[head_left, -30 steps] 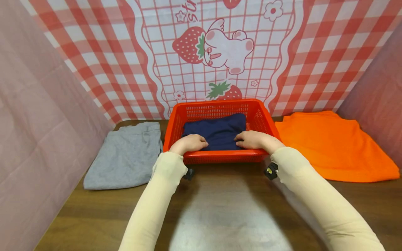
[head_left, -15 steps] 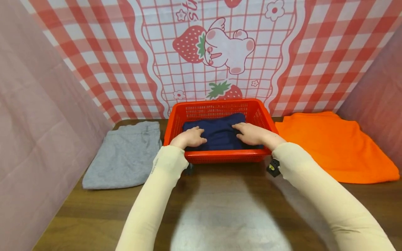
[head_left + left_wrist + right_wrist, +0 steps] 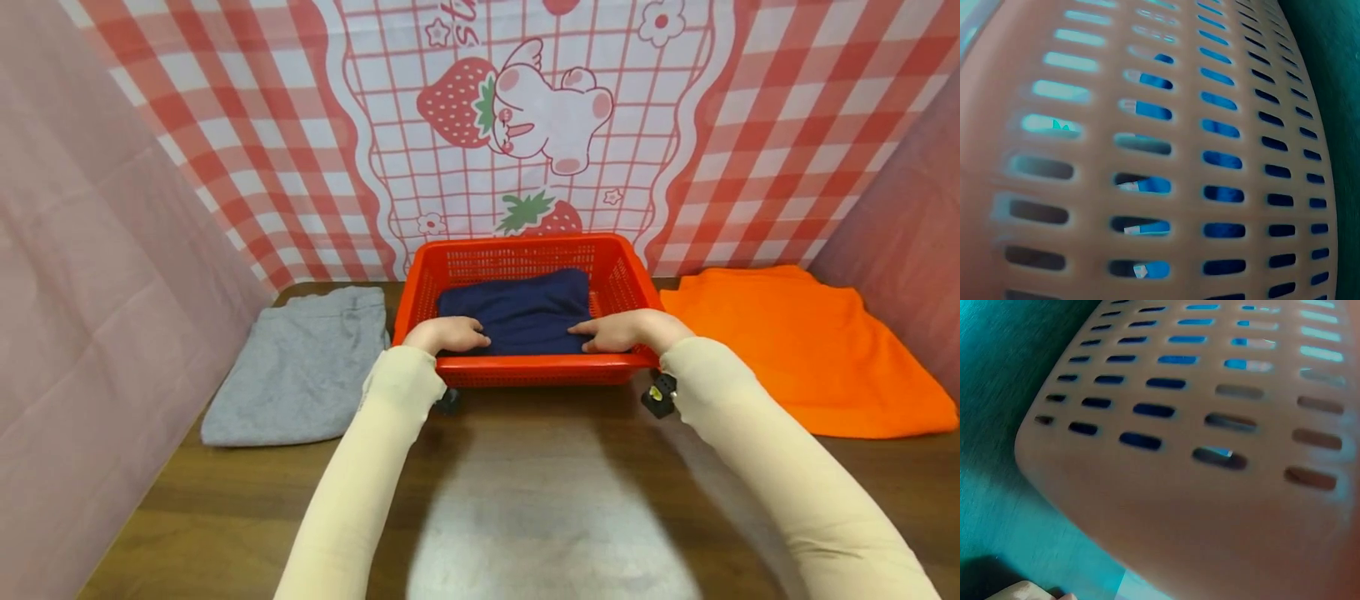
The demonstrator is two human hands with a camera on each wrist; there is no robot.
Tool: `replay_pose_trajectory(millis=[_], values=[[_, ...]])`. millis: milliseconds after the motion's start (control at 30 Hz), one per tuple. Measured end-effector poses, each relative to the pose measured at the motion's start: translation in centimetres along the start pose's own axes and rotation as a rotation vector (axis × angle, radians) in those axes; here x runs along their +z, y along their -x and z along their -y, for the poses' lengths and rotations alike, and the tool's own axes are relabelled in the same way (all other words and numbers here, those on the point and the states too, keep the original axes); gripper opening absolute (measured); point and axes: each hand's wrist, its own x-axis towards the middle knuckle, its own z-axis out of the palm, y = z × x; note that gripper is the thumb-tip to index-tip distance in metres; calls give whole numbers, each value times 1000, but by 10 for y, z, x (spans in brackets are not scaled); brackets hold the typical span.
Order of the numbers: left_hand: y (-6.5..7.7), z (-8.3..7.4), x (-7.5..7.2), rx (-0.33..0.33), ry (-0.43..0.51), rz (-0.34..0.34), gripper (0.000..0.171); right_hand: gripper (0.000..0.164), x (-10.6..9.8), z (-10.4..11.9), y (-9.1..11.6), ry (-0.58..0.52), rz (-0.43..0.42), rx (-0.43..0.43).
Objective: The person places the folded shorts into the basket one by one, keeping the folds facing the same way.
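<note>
A brown wooden table (image 3: 555, 508) is under everything. On it, by the person's right, lies a bright orange folded cloth (image 3: 802, 358). In the middle, near the back, sits a red plastic basket (image 3: 540, 364) with rows of little slots. A soft grey folded cloth (image 3: 307, 375) lies on the left side, just beside the basket. Inside the basket, on the bottom, is a dark blue folded cloth (image 3: 517, 308).

The step in hand looks like making the dark blue cloth lie neat in the basket, and it seems almost done. The next move probably calls for gentle pats to smooth the small wrinkles, then lifting both hands out without dragging the cloth up.

Both arms, in pale yellow sleeves (image 3: 360, 475), reach forward and a bit inward. The wrists bend over the front rim. The left hand (image 3: 452, 334) and the right hand (image 3: 615, 331) are low in the basket, at the two front corners of the dark blue cloth. Their fingers look loose and a little apart, and the right pointing finger is straight. The other fingers are mostly hidden, so I cannot tell if any tuck under the edge. Both wrist views show mostly slots.
</note>
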Motion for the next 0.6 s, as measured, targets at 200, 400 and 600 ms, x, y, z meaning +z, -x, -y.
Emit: replay_pose_trajectory(millis=[200,400,600], values=[[4,-1,1,7,-8,-57,49,49,4,3,4,19,-111,-4],[19,-5,7,108,-8,-183,37,33,11,5,8,46,-357,-146],[25,-5,10,170,-31,-194,29,28,12,6,10,12,-310,-198]])
